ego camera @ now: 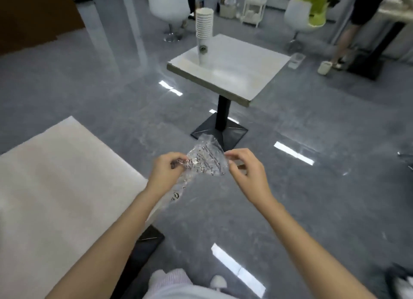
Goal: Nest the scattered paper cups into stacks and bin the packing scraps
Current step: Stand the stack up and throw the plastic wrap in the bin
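Head view: left hand (166, 171) and right hand (243, 168) pinch the clear plastic wrapper (207, 159) between curled fingers, off any surface, while the cup stack (204, 28) stands by the table's (245, 75) far-left edge, so scrap-binning seems in hand, next needing a bin, none visible.

Glossy grey floor (89, 79) w/ light reflections; white pedestal table (245, 75) mid-room, another tabletop (55, 176) near left; white tub chairs (167, 6) far.

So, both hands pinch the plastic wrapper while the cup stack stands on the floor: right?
No: the head view shows the cup stack on the small table, not the floor. Left hand and right hand do pinch the plastic wrapper.
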Tool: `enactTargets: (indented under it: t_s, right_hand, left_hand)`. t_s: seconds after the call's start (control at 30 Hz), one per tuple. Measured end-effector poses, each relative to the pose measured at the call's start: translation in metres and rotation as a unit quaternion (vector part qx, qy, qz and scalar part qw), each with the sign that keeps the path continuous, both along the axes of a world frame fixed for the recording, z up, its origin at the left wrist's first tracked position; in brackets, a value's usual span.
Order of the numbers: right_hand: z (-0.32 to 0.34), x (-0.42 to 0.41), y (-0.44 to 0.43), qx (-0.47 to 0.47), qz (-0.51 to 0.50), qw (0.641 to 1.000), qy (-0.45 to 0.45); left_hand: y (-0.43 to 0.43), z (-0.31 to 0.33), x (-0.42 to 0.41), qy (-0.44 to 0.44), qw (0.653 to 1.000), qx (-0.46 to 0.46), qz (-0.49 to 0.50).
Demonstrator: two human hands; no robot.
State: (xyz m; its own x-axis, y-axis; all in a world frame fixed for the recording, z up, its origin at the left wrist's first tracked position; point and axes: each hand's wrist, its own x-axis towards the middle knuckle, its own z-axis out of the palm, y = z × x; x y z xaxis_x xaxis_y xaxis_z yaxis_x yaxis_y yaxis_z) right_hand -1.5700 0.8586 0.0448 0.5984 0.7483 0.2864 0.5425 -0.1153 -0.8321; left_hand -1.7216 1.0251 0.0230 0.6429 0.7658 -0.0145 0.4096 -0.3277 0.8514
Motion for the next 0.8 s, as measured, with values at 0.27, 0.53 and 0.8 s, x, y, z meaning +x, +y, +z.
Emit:
enactTargets:
  t_s: [0.27,0.53,0.8]
  right_hand:
    - [0.001,0.106,-0.127,0.039,-0.233,0.972,0.007]
    - [-0.003,0.197,-0.224,0.004,-0.375,0.927,-0.016]
    - [-0.002,0.314,-0.269,-0.013,-0.504,0.864,-0.016]
  left_hand:
    - [-0.086,0.002,0.189,0.020,0.979,0.036,-0.200]
    - [-0.174,-0.017,0.361,0.058,0.896,0.087,-0.431]
    - [-0.249,-0.006,0.531,0.038,0.820,0.096,-0.563]
